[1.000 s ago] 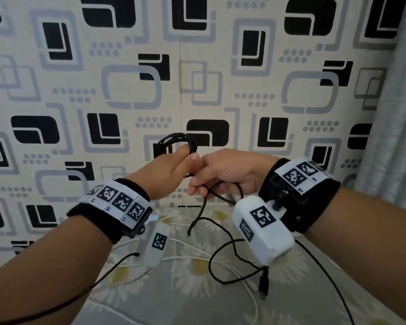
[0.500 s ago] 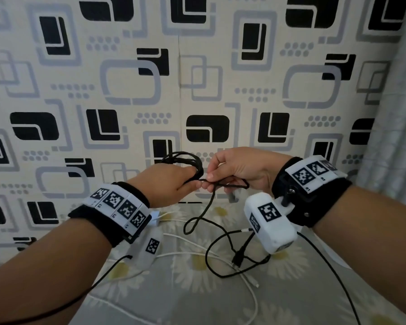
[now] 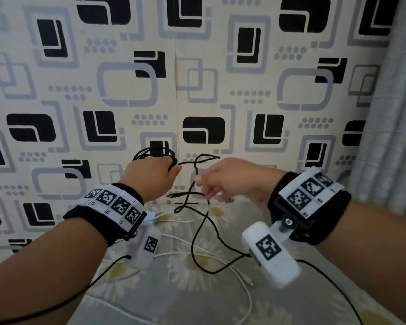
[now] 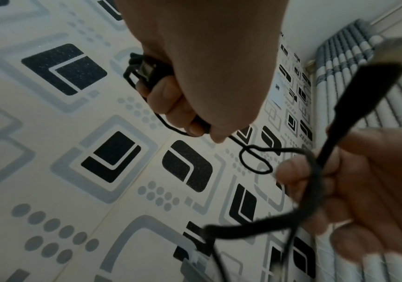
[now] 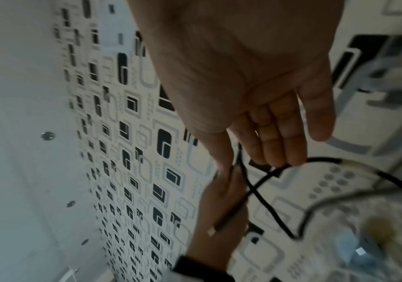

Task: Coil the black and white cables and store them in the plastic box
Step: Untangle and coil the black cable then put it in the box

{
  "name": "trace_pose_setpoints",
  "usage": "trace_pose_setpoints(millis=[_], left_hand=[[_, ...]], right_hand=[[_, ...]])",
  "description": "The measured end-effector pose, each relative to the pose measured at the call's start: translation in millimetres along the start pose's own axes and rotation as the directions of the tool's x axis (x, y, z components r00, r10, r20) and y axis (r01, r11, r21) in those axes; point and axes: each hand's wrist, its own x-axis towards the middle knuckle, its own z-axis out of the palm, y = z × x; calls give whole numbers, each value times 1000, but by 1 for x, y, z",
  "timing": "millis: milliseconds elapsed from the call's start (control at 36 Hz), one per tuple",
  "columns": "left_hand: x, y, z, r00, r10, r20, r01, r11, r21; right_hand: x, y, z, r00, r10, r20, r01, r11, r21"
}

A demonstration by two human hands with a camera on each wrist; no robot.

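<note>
Two cables are seen: one black cable [image 3: 198,233] and one white cable [image 3: 230,269]. Two hands are seen too. Both are held up in front of the patterned wall [image 3: 197,66].

A small bundle of black loops is gripped by the left hand [image 3: 151,178], with the fingers [image 4: 170,99] clenched round it. The rest of the black cable is stretched over to the right hand [image 3: 232,181]. There it is pinched between the thumb and the fingers [image 5: 277,145], which are only a little bent. Below that, the black cable is left hanging in a long loop down to the flowered bed sheet [image 3: 174,301]. The white cable is spread flat on that sheet, under the hands.

Half a second ago the two hands were held close together. Now they are pulled apart, and more black cable is seen between them. The hanging end has been lifted higher. The plastic box cannot be made out for sure.
</note>
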Motion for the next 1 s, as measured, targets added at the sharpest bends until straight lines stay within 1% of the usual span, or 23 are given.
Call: trace_pose_setpoints(millis=[83,139,222,333,389,444,500,583,667,722,778,833,917,944,1000], left_hand=[[1,2,-6,999,-4,-33,3,999,-38],[1,2,-10,998,-12,-66,8,998,-60],[1,1,-16,992,-38,-117,28,996,-83],[-2,-4,-25,981,-64,-185,42,992,-119],[-3,-6,-31,971,-78,-225,50,991,-125],[-3,-9,-36,964,-90,-251,60,990,-126],[-4,-13,-40,960,-91,-263,59,990,-127],[-7,-19,-44,964,-71,-254,50,995,-89],[-12,-25,-49,981,5,-196,-13,999,-39],[-15,-27,-51,987,48,-151,-59,996,-71],[-18,-27,-53,991,74,-107,-96,971,-219],[-23,-25,-56,991,95,-90,-122,923,-364],[-28,-22,-60,988,103,-119,-146,882,-448],[-29,-21,-61,986,101,-131,-151,873,-464],[-31,-19,-62,985,106,-139,-161,862,-480]], right_hand=[[0,3,16,998,-20,59,19,1000,17],[-2,2,21,997,-41,62,37,998,54],[-5,-5,22,997,-77,6,76,988,132],[-9,-17,14,985,-135,-104,157,956,246],[-13,-25,7,982,-161,-104,185,935,303],[-20,-35,-4,979,-179,-96,203,896,396],[-27,-44,-18,976,-202,-77,214,850,482],[-36,-56,-39,970,-237,-61,233,817,528],[-42,-60,-56,963,-244,-119,268,791,550],[-42,-59,-61,954,-219,-206,299,779,552],[-37,-56,-64,942,-173,-288,307,789,532],[-30,-50,-65,932,-121,-340,290,814,503],[-19,-38,-61,926,-14,-376,213,843,493],[-16,-34,-58,919,18,-395,183,866,465],[-8,-23,-53,883,41,-468,122,942,313]])
